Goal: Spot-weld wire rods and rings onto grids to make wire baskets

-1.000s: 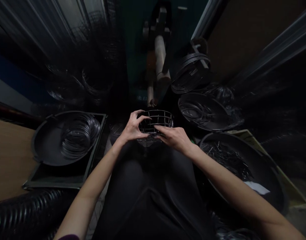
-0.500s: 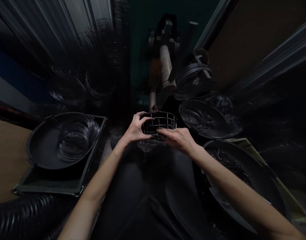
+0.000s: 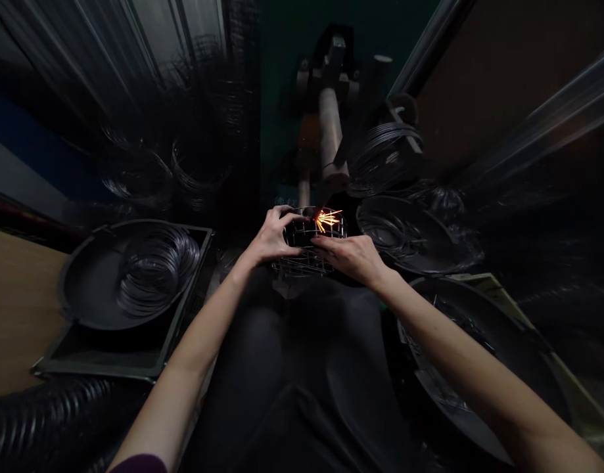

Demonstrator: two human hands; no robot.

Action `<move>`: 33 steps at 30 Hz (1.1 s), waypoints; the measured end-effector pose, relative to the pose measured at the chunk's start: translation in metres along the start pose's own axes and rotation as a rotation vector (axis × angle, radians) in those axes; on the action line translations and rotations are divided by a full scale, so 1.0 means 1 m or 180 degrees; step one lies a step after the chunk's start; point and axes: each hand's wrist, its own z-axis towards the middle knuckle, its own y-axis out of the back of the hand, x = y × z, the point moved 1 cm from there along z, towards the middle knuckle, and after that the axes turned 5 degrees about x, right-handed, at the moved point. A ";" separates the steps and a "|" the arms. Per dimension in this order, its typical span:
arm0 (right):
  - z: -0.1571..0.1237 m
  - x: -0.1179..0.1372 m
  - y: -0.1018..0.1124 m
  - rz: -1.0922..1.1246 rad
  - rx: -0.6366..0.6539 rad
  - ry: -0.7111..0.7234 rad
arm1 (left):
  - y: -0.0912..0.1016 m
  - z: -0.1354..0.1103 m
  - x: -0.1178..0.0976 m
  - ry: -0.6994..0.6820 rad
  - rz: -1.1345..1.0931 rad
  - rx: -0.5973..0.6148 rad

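Note:
Between my hands is a round wire basket (image 3: 306, 268), held against the end of the machine's lower arm. Orange sparks (image 3: 326, 220) spray from its far rim. My left hand (image 3: 275, 235) grips the basket's left side, thumb and fingers spread around the wires. From the right, my right hand (image 3: 349, 256) closes on the near side, fingertips on the wires. Straight ahead stands a spot welding machine with a thick pale upper arm (image 3: 331, 128) and a thinner lower arm (image 3: 304, 190). The exact welding point is partly hidden by the wires.
At left, a dark round pan (image 3: 92, 289) holding wire rings (image 3: 158, 269) rests on a crate (image 3: 104, 368). On the right, one pan (image 3: 430, 253) holds wire rings and a nearer pan (image 3: 523, 368) holds short wire pieces. Wire coils (image 3: 388, 148) hang beside the machine.
Bright sparks have appeared at the basket's far rim. Both hands and the basket have shifted slightly up and away from me, with the grip kept.

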 end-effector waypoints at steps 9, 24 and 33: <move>-0.002 -0.002 -0.014 0.0490 -0.0519 -0.0768 | 0.004 0.017 0.009 0.0205 0.0005 -0.0038; 0.046 -0.031 -0.021 0.1513 -0.0781 -0.1416 | 0.018 0.064 0.033 0.0100 -0.0360 -0.0029; -0.170 -0.047 -0.020 0.1631 -0.0310 -0.3175 | 0.007 0.003 0.085 0.0373 -0.1084 -0.0200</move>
